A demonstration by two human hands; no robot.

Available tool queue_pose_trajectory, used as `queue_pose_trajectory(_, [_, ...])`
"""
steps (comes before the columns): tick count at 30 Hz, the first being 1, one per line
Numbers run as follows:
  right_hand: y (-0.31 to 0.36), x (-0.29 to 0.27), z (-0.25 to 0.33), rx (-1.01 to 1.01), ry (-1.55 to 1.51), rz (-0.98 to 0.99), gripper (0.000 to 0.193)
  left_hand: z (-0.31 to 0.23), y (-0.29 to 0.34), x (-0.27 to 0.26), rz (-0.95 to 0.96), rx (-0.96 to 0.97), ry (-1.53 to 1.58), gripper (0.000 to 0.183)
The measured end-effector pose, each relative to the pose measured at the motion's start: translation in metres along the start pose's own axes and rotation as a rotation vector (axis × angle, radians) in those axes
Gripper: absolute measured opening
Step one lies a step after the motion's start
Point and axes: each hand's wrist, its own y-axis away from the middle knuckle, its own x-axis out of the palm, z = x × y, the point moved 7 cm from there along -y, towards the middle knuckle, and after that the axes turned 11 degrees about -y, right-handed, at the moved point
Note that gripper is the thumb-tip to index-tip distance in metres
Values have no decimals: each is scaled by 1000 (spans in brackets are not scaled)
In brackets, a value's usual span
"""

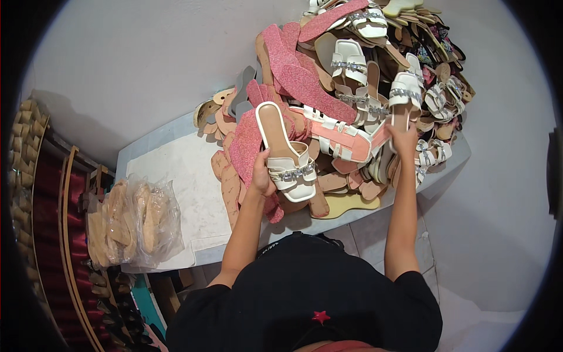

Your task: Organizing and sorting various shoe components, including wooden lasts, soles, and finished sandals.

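Observation:
My left hand [263,176] is closed around the side of a white sandal [282,151] with a tan insole and a jewelled strap, its toe tilted toward me. Farther right, my right hand [403,139] grips the heel end of another white jewelled sandal [406,94], whose toe points away from me. Between the two lies a sandal with a peach-pink sole and white straps [341,139], on the pile. Pink glittery sole pieces [299,79] lie behind the left sandal. My fingers partly hide the heel of the right sandal.
A large heap of soles and finished sandals [350,61] covers the right of the table [199,176]. Clear plastic bags of tan shoe forms [132,223] sit at its left edge. Racks of shoe forms [26,152] stand at far left. Grey walls [164,64] border the table.

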Motion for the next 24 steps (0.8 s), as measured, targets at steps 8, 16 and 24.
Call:
queue_pose_trajectory(8, [134, 56, 101, -192, -1055, 247, 29, 6, 20, -18, 38, -177, -154, 40])
queue_pose_trajectory(16, [216, 141, 215, -140, -1037, 709, 53, -72, 68, -33, -36, -2, -426, 59])
queue_pose_trajectory(24, [316, 173, 296, -770, -309, 903, 67, -114, 118, -131, -175, 101, -386, 37])
